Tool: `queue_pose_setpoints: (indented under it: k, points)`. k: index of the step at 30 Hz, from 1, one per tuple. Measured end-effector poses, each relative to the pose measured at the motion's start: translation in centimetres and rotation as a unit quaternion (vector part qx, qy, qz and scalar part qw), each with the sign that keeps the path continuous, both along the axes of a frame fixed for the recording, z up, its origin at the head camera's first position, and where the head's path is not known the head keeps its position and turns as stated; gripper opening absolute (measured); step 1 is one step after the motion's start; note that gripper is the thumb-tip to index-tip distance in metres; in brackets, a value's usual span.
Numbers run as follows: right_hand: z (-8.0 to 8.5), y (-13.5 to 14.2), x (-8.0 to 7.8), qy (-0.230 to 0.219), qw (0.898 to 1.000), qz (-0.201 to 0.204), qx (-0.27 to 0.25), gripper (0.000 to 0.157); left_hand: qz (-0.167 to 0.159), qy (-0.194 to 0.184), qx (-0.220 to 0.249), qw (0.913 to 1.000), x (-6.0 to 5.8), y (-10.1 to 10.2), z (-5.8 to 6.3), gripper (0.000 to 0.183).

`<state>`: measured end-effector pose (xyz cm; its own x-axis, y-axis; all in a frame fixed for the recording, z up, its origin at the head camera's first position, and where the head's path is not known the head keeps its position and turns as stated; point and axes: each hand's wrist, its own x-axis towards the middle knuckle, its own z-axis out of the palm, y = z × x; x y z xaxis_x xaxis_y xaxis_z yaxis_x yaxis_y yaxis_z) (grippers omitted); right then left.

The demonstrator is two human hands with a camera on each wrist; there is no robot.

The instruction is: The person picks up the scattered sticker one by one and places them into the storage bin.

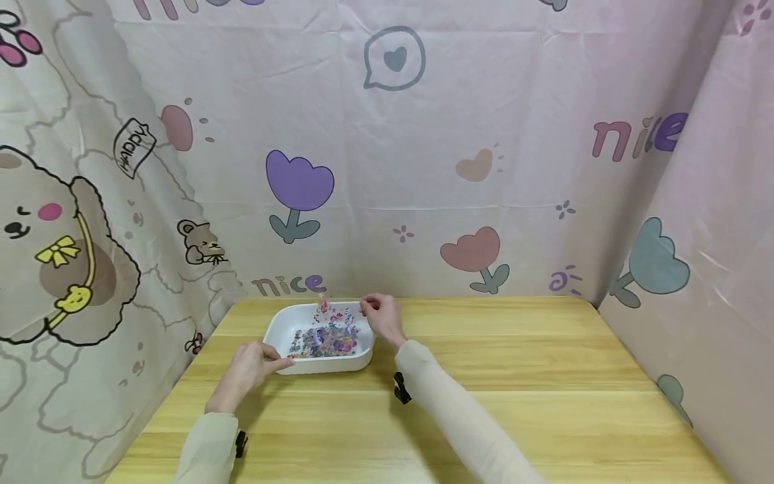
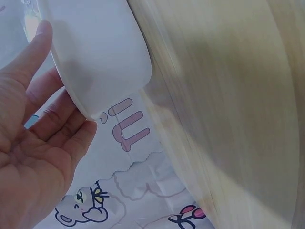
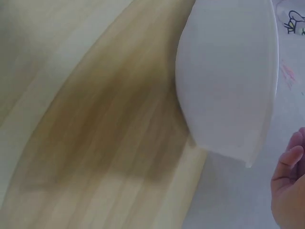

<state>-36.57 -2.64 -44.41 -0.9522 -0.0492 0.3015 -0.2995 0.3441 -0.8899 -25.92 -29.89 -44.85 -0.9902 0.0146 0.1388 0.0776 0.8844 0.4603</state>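
Note:
A white plastic tray [image 1: 329,366] stands at the back left of the wooden table, holding a loose heap of small, colourful, sticker-like pieces [image 1: 323,341]. My left hand [image 1: 250,366] grips its front left corner; in the left wrist view the thumb lies at the rim and the fingers curl against the outer side [image 2: 100,52]. At the back right corner, my right hand [image 1: 385,320] has thumb and forefinger pinched together. Beside those fingertips a clear sheet with coloured prints [image 1: 323,306] rises over the back rim. In the right wrist view, the right hand [image 3: 288,191] shows only partly, past the tray's corner [image 3: 228,86].
The wooden table [image 1: 514,390] extends to the right and front of the tray. A printed curtain [image 1: 387,168] hangs along the table's back edge and both sides. Black straps [image 1: 402,388] sit at both wrists, over light sleeves.

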Motion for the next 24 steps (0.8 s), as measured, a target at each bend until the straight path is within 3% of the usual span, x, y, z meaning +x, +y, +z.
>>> queue_pose_setpoints:
  k: [10,16,20,24]
  points:
    - [0.5,-2.4,0.9,-0.042,0.998,0.046,0.023,0.014,-0.006,0.014,-0.005,0.9999,-0.1,-0.2,0.0,0.034]
    - [-0.2,-3.8,1.4,-0.069,0.994,0.075,0.036,0.014,-0.006,0.017,0.000,0.9998,-0.1,-0.2,-0.3,0.029]
    - [-0.5,-4.1,1.5,-0.049,0.993,0.095,0.054,0.017,-0.005,0.014,0.001,0.9999,0.0,0.0,-0.4,0.027]
    - [-0.4,-4.1,1.5,-0.037,0.986,0.121,0.105,0.035,-0.005,0.019,0.004,0.9998,0.0,0.0,-0.3,0.027]
